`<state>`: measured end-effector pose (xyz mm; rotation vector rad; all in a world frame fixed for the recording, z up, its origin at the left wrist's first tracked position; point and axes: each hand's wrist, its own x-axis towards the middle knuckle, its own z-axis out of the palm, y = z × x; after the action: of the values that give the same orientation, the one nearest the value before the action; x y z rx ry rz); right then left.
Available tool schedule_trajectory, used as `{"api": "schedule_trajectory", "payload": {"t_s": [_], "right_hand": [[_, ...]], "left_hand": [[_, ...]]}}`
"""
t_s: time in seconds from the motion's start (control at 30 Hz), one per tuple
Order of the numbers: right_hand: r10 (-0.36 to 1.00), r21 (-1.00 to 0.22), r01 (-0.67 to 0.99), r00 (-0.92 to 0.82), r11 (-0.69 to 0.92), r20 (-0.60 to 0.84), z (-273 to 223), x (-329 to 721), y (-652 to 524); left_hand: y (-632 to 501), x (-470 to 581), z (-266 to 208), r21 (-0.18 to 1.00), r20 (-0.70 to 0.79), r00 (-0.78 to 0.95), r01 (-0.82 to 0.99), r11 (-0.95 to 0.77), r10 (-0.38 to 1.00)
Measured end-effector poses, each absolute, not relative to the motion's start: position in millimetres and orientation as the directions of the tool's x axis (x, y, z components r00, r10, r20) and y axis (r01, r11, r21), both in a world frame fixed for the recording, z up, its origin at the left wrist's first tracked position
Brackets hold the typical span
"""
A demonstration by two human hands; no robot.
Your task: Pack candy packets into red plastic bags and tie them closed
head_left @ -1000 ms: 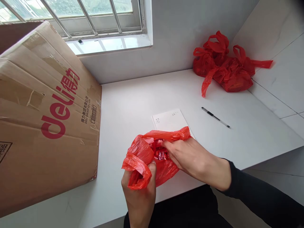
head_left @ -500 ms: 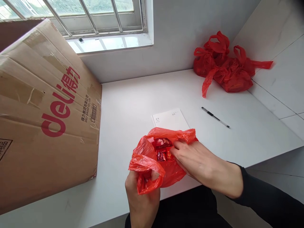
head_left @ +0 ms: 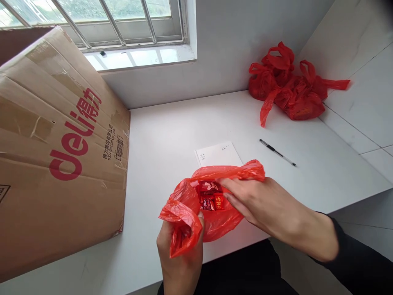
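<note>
A red plastic bag (head_left: 219, 229) is spread at the table's front edge, its mouth facing up. Several red-wrapped packets (head_left: 211, 187) with gold print show inside it. My left hand (head_left: 184, 256) is closed around the bag's bunched left handle, with the thumb against the rim. From the right, my right hand (head_left: 247, 196) reaches into the mouth. Its index finger and thumb are stretched out and apart beside the packets, while the other fingers are hidden. The bag's right handle (head_left: 254, 169) lies bunched just behind that hand.
A large cardboard box (head_left: 92, 196) stands at the left. Behind the bag lies a sheet of white paper (head_left: 216, 153) with handwriting, and to its right a black pen (head_left: 278, 153). Tied red bags (head_left: 303, 98) sit in the back right corner, against the wall.
My right hand has shifted right and its fingers have straightened, and the bag's right side is pulled wider. My left hand has moved slightly left and down with its handle.
</note>
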<state>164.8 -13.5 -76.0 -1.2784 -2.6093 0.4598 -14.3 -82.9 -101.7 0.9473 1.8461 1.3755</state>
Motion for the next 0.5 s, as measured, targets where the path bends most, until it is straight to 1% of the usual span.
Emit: {"api": "schedule_trajectory", "payload": {"t_s": [0.03, 0.1, 0.13, 0.2, 0.27, 0.3, 0.4, 0.5], "right_hand": [[0.780, -0.394, 0.699, -0.620, 0.597, 0.083, -70, 168, -16], [0.764, -0.449, 0.631, -0.602, 0.633, 0.231, -61, 175, -22], [0.770, -0.447, 0.629, -0.556, 0.636, 0.312, -58, 178, -23], [0.800, -0.401, 0.703, -0.432, 0.588, 0.417, -59, 183, -24], [0.833, -0.357, 0.785, -0.337, 0.506, 0.440, -66, 188, -21], [0.849, -0.355, 0.805, -0.315, 0.476, 0.424, -71, 190, -18], [0.881, -0.435, 0.780, -0.310, 0.451, 0.358, -85, 192, -9], [0.880, -0.525, 0.713, -0.304, 0.464, 0.364, -91, 189, -4]], "left_hand": [[-83, -16, -99, 0.962, -0.056, -0.532, 0.198, 0.188, 0.845], [-83, -21, -95, 0.944, -0.004, -0.516, 0.279, 0.173, 0.857], [-83, -24, -93, 0.932, 0.025, -0.512, 0.322, 0.164, 0.859], [-82, -30, -89, 0.917, 0.082, -0.528, 0.372, 0.144, 0.845], [-80, -35, -85, 0.917, 0.118, -0.552, 0.379, 0.123, 0.826], [-78, -38, -84, 0.919, 0.130, -0.553, 0.378, 0.109, 0.823], [-73, -43, -78, 0.902, 0.190, -0.483, 0.431, 0.043, 0.855], [-67, -46, -73, 0.883, 0.274, -0.403, 0.466, -0.062, 0.873]]}}
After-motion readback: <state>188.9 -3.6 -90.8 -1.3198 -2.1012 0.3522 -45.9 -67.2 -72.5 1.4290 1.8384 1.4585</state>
